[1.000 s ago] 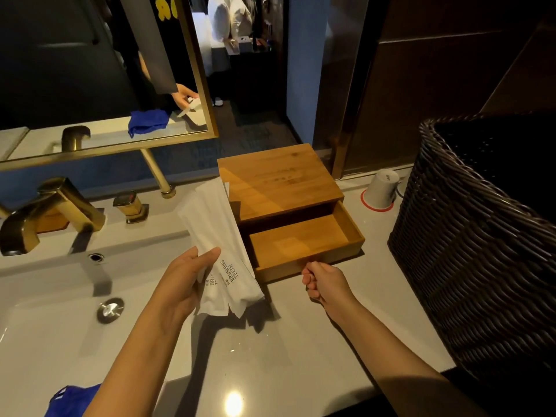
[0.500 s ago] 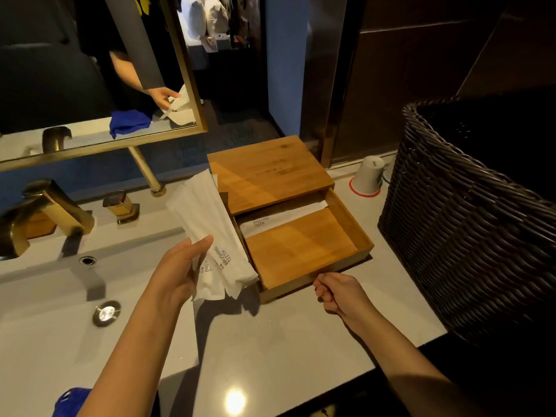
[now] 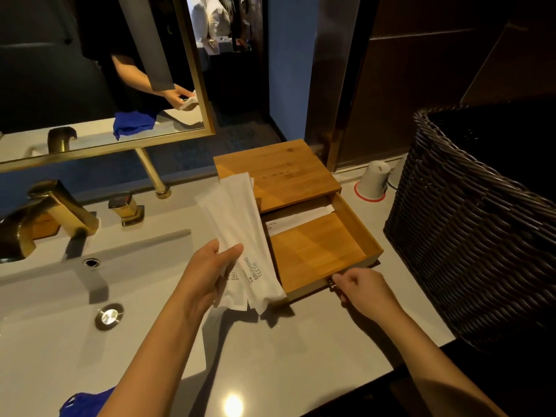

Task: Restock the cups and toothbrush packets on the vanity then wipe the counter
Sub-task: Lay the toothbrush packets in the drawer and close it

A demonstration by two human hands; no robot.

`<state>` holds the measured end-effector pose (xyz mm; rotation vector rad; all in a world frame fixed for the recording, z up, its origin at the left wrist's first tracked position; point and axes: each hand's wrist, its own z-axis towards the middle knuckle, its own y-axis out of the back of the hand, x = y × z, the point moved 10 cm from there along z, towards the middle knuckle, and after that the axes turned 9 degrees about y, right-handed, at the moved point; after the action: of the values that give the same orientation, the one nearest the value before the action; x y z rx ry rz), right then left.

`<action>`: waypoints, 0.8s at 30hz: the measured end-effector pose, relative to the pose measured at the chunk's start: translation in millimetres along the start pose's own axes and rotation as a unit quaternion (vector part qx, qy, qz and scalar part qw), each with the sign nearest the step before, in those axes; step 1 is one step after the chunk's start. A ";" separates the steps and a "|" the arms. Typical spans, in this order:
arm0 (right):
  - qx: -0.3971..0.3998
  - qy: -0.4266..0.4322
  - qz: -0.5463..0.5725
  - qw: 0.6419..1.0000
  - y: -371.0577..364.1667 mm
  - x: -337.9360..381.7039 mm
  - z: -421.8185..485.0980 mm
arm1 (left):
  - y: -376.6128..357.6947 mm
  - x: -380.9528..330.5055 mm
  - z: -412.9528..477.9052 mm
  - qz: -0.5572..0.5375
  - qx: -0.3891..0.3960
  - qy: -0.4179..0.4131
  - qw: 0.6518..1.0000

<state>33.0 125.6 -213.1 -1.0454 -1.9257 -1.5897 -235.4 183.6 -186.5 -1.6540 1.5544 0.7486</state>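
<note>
Left hand [image 3: 210, 275] grips white toothbrush packets [image 3: 240, 236]; right hand [image 3: 361, 288] pinches what seems the open drawer [image 3: 319, 251]'s knob.

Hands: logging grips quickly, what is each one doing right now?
Left hand: closed on white paper toothbrush packets.
Right hand: closed on small metal knob of open wooden drawer.

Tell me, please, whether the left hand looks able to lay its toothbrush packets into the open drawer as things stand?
Probably yes: the drawer is pulled well out, its floor mostly bare, and the left hand holds the toothbrush packets right beside it, with nothing between.
</note>
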 end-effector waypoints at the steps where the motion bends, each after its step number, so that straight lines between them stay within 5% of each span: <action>1: -0.029 0.029 -0.003 0.999 12.2 17.1 -0.4 | -4.7 -1.4 -0.7 0.003 0.009 -0.007 1.000; 8: 0.076 0.138 0.117 0.981 -18.2 126.4 20.5 | -34.7 -3.9 -1.2 -0.022 0.069 -0.014 0.997; 24: 0.049 0.044 0.252 0.965 9.7 92.6 49.3 | 8.4 -5.4 7.8 -0.056 0.002 0.000 0.998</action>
<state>-10.6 199.1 -151.5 -1.2721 -1.5008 -1.2178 -243.8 193.1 -187.5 -1.7223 1.4501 0.6861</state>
